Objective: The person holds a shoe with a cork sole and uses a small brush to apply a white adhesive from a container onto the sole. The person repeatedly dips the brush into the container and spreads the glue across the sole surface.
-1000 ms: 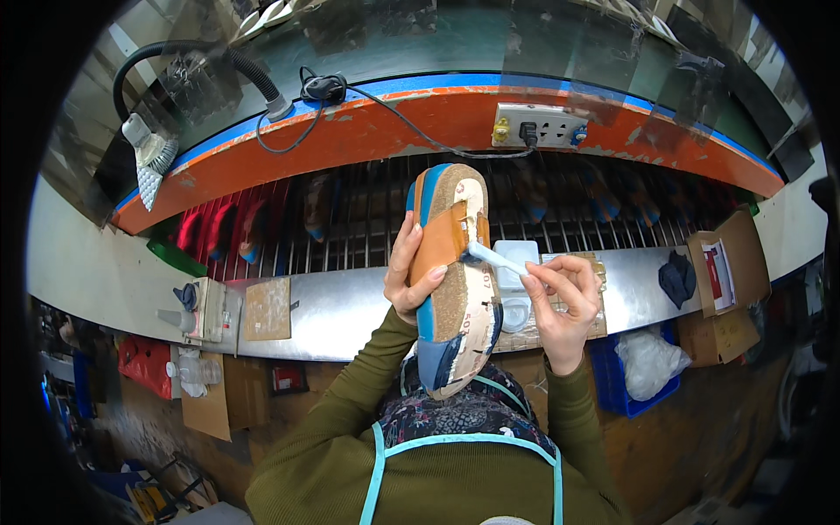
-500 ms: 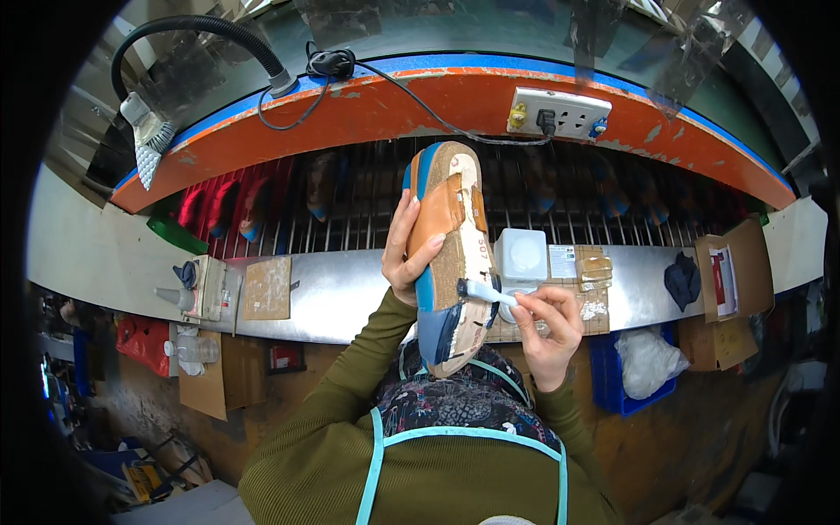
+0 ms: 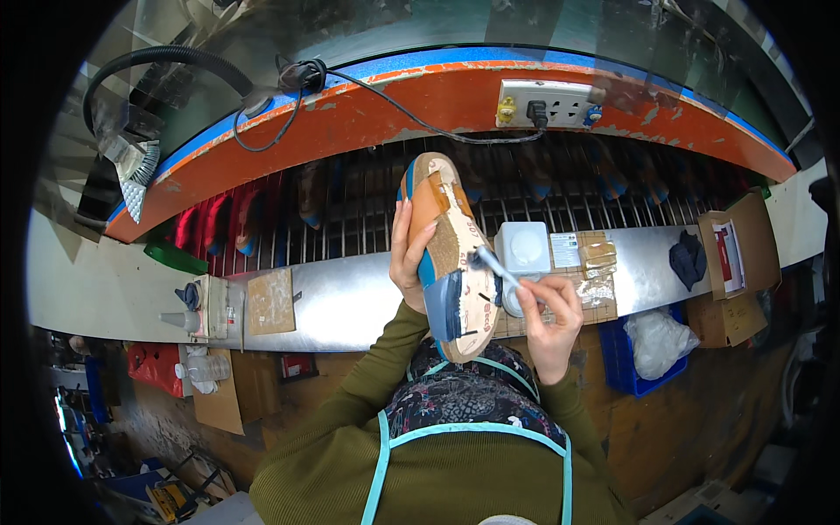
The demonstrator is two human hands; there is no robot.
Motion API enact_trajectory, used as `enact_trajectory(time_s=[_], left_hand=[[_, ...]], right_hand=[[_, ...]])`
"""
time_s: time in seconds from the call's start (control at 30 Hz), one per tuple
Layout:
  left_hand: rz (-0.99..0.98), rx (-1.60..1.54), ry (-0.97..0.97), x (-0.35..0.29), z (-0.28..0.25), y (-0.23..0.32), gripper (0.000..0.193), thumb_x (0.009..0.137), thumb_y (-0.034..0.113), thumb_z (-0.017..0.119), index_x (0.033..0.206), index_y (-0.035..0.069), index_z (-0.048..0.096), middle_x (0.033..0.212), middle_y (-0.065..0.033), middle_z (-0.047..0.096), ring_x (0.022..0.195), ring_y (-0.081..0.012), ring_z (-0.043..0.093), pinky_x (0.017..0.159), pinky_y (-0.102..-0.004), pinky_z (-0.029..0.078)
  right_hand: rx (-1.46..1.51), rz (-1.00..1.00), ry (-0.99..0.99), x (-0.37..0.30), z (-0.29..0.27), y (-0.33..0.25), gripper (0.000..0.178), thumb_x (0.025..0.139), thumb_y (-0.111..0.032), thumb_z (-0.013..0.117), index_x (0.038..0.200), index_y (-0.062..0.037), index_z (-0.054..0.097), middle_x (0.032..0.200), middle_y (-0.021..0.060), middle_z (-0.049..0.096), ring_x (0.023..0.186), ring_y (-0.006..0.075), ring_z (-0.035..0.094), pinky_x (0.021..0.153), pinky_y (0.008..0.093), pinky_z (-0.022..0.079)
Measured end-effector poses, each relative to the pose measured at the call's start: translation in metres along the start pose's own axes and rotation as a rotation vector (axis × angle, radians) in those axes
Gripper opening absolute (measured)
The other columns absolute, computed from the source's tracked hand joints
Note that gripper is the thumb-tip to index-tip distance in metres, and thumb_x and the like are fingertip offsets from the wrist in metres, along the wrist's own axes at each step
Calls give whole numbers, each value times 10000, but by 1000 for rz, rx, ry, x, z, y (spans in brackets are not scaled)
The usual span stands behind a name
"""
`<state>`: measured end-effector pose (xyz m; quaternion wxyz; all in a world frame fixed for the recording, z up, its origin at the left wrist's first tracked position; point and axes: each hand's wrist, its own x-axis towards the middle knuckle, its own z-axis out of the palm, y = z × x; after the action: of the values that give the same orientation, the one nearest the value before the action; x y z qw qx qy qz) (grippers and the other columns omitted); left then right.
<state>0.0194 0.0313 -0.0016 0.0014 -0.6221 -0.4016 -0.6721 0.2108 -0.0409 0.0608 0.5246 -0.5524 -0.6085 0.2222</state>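
Note:
My left hand (image 3: 411, 254) grips a shoe upper (image 3: 454, 229) by its left side. It is held up with its underside towards me, showing a pale insole, tan and blue straps and a blue-grey flap (image 3: 444, 306) with a dark coated edge. Between the fingertips of my right hand (image 3: 553, 322) is a brush (image 3: 498, 265) with a pale handle. Its dark tip is at the insole's middle, just above the flap; whether it touches cannot be made out. Behind the brush, a round white pot (image 3: 514, 302) is partly hidden.
A white square container (image 3: 525, 248) stands on the metal ledge (image 3: 350, 289). Beyond it, several shoes lie on a rack of rods (image 3: 503, 206) below an orange beam (image 3: 385, 112) with a socket strip (image 3: 547, 104). Cardboard boxes (image 3: 739, 249) and a blue bin (image 3: 623, 359) are at right.
The brush has moved up the insole from beside the flap, its handle now more upright. The shoe has turned slightly, so more of the flap faces me. The whole view has shifted a little.

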Motion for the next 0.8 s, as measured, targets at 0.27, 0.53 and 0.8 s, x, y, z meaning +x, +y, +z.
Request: enact_trajectory(time_s=[0.27,0.53,0.8], left_hand=[[-102,169,-21,-1,-14,3,570,756,268,807,1258,105,592,1456,-211,428,1361,-428,386,1102,-498,367],[-103,215,6,-5,-29,-3,529,766,246,796,1249,137,609,1452,-197,440,1354,-435,394,1091,-488,384],[-192,273,-2,-5,-46,-4,469,773,205,767,1220,125,650,1441,-162,475,1344,-414,421,1078,-469,391]], right_hand=[[257,54,-126,-20,9,-5,138,815,-66,764,946,-24,759,884,37,585,691,78,531,564,206,442],[31,-63,-49,4,30,-6,173,771,-140,802,932,-85,771,899,8,603,622,97,508,770,292,322],[-17,-195,-134,-15,26,1,180,737,-114,812,912,-102,772,863,11,617,724,125,534,778,310,305]])
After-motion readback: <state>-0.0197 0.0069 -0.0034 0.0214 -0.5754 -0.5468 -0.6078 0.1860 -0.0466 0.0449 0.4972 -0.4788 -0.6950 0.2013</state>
